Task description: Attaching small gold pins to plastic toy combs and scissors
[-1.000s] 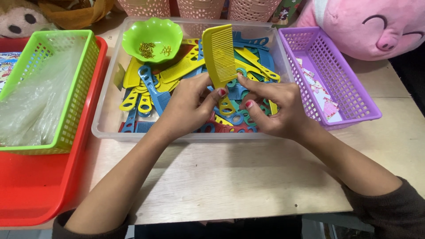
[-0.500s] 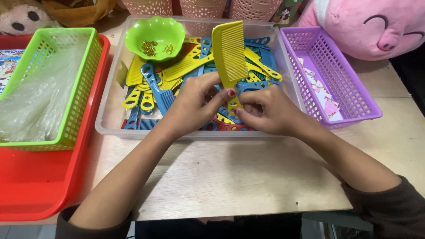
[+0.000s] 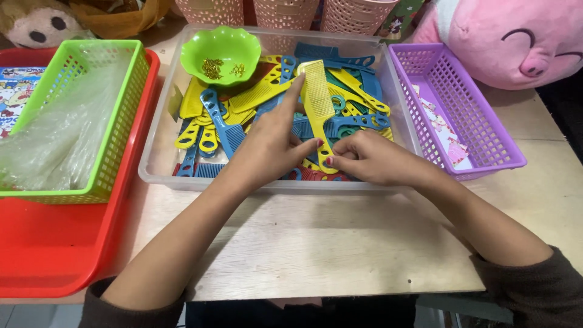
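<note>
We hold a yellow comb (image 3: 318, 103) over the clear bin (image 3: 159, 159); our left hand (image 3: 270, 149) and right hand (image 3: 364, 159) pinch its handle in a shared grip; loose combs (image 3: 225, 127) beneath remain unsorted; purple basket (image 3: 486, 130) right holds only cards.

Both hands hold one yellow comb (image 3: 318, 103) above the clear bin (image 3: 159, 164) of combs: the left hand (image 3: 267, 152) at its side, the right hand (image 3: 370, 159) pinching its handle.
</note>
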